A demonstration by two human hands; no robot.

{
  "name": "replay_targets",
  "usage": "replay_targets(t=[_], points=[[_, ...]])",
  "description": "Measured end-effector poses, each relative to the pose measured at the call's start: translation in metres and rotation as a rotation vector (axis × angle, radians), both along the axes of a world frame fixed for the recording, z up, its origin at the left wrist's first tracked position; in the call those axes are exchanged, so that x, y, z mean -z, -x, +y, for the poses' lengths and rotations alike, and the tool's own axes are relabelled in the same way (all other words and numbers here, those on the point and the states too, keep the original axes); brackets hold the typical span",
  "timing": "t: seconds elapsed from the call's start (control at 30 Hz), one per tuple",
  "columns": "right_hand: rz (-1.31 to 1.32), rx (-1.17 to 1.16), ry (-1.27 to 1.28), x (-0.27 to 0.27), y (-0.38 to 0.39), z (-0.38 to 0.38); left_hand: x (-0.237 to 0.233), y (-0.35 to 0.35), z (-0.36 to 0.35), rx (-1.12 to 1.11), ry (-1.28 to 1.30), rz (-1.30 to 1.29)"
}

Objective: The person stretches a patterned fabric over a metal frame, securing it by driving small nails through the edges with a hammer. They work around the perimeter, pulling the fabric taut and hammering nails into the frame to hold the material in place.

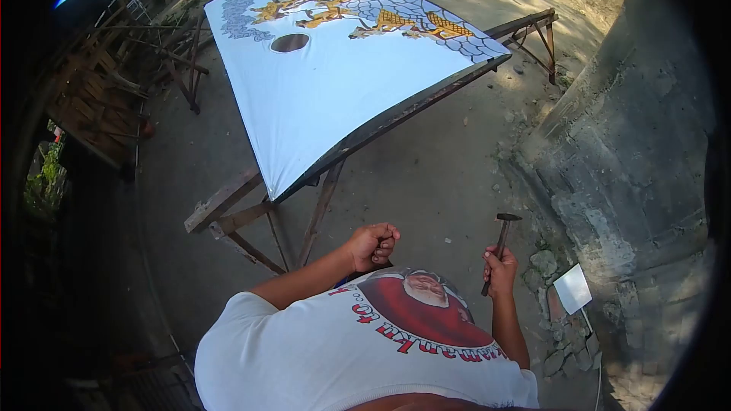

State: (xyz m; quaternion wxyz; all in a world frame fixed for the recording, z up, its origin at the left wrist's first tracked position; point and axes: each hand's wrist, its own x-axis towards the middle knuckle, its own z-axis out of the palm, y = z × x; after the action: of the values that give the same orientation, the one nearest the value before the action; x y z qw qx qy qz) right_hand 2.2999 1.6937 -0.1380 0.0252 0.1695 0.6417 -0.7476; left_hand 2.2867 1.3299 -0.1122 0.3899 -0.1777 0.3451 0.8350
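Note:
My right hand (500,270) is wrapped round the handle of a hammer (502,236), its dark head pointing up and away from me. My left hand (373,246) is held in front of my chest with the fingers curled closed; whether something small is inside is hidden. Beyond both hands, apart from them, a white cloth (335,99) is stretched over a dark wooden frame (411,110). Orange-gold figures and a blue-grey stone pattern cover its far part. A brown oval (290,43) shows in the cloth, either a hole or a patch. The cloth's nearest corner comes to a creased point.
Wooden trestles (251,221) stand under the frame, one with legs close ahead on my left. At right, a rough concrete surface (609,198) rises beside broken stones (560,335) and a small white panel (572,289). Stacked timber (99,106) lies at far left.

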Motion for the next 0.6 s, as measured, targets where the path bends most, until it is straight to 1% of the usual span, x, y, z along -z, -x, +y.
replay_targets(t=[0.03, 0.07, 0.1, 0.13, 0.2, 0.23, 0.3, 0.33, 0.4, 0.43, 0.5, 0.57, 0.6], points=[[-0.005, -0.009, 0.003, -0.002, 0.021, -0.001, -0.002, 0.004, 0.002, -0.061, 0.014, -0.001], [-0.023, -0.099, 0.004, -0.006, 0.045, -0.010, -0.004, 0.012, 0.003, -0.124, 0.027, 0.003], [-0.040, -0.189, 0.004, -0.010, 0.065, -0.020, -0.001, 0.018, 0.002, -0.135, 0.028, 0.006], [-0.036, -0.201, 0.003, -0.012, 0.084, -0.030, 0.005, 0.024, 0.001, -0.163, 0.046, 0.011], [-0.004, -0.380, -0.039, -0.014, 0.119, -0.054, 0.009, 0.049, 0.003, -0.202, 0.065, 0.021], [-0.006, -0.388, -0.036, -0.016, 0.137, -0.064, 0.009, 0.061, 0.003, -0.230, 0.058, 0.014], [0.033, -0.567, -0.168, -0.022, 0.168, -0.082, 0.012, 0.083, 0.000, -0.261, 0.052, 0.005], [0.044, -0.572, -0.172, -0.025, 0.188, -0.088, 0.012, 0.102, -0.001, -0.262, 0.055, 0.023], [0.164, -0.681, -0.410, -0.027, 0.216, -0.093, 0.019, 0.132, 0.003, -0.270, 0.046, 0.028], [0.155, -0.692, -0.416, -0.027, 0.231, -0.093, 0.025, 0.148, 0.005, -0.306, 0.021, 0.024], [0.203, -0.735, -0.456, -0.028, 0.263, -0.095, 0.020, 0.175, 0.005, -0.354, -0.005, 0.011], [0.176, -0.730, -0.490, -0.032, 0.293, -0.097, 0.016, 0.191, 0.010, -0.301, 0.035, 0.022], [0.181, -0.718, -0.440, -0.036, 0.307, -0.102, 0.015, 0.198, 0.011, -0.309, 0.063, -0.001]])
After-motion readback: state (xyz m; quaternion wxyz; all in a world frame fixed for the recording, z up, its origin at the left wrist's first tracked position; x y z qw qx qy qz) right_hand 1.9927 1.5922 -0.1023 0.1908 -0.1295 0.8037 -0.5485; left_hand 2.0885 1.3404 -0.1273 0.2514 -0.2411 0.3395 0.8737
